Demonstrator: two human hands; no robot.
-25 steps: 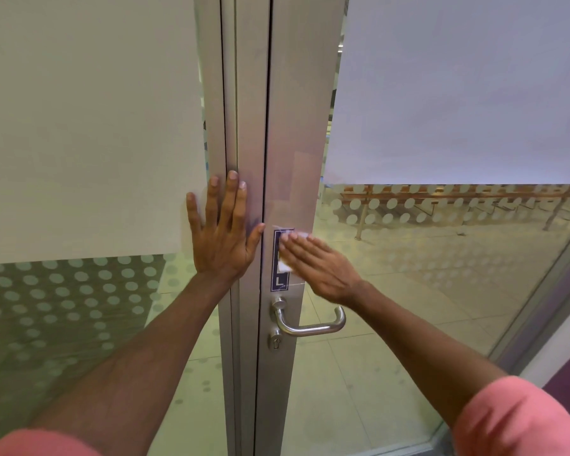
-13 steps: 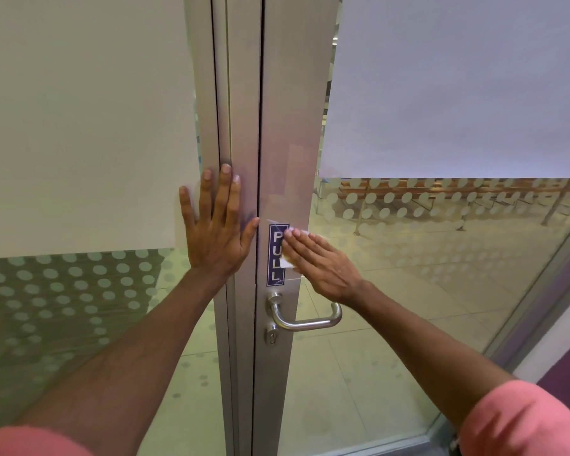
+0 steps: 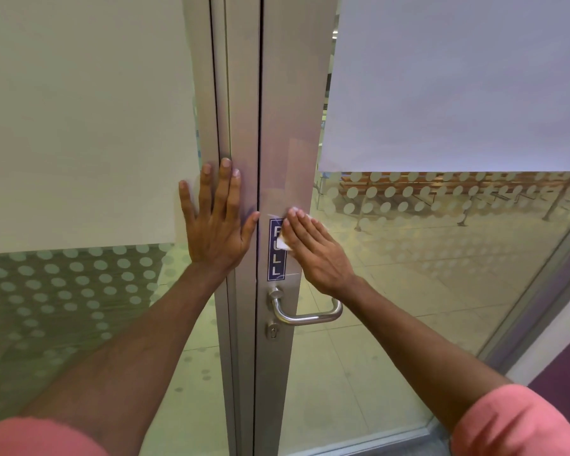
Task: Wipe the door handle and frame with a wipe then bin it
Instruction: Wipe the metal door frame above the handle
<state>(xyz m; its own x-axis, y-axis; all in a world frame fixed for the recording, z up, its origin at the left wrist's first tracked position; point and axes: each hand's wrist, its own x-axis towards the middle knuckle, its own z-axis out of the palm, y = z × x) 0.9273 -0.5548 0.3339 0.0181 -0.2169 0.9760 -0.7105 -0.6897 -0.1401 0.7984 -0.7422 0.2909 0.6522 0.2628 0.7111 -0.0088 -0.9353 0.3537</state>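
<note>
A brushed-metal door frame (image 3: 290, 103) runs up the middle of the view. On it sits a blue PULL sticker (image 3: 276, 263) above a silver lever handle (image 3: 305, 315) and a keyhole (image 3: 273, 331). My right hand (image 3: 315, 253) presses a white wipe (image 3: 283, 243) flat against the frame, over the sticker's upper part; only the wipe's corners show under my fingers. My left hand (image 3: 216, 222) lies flat and spread on the neighbouring frame post, holding nothing.
Glass panels with frosted dots and taped white paper sheets (image 3: 458, 80) flank the frame. Through the right glass I see a tiled floor and wooden benches (image 3: 441, 185). A purple wall strip (image 3: 566, 363) is at the lower right. No bin is in view.
My right hand with the wipe has slid slightly up and back left over the sticker. The left hand stays planted on the post. The view shifted a little.
</note>
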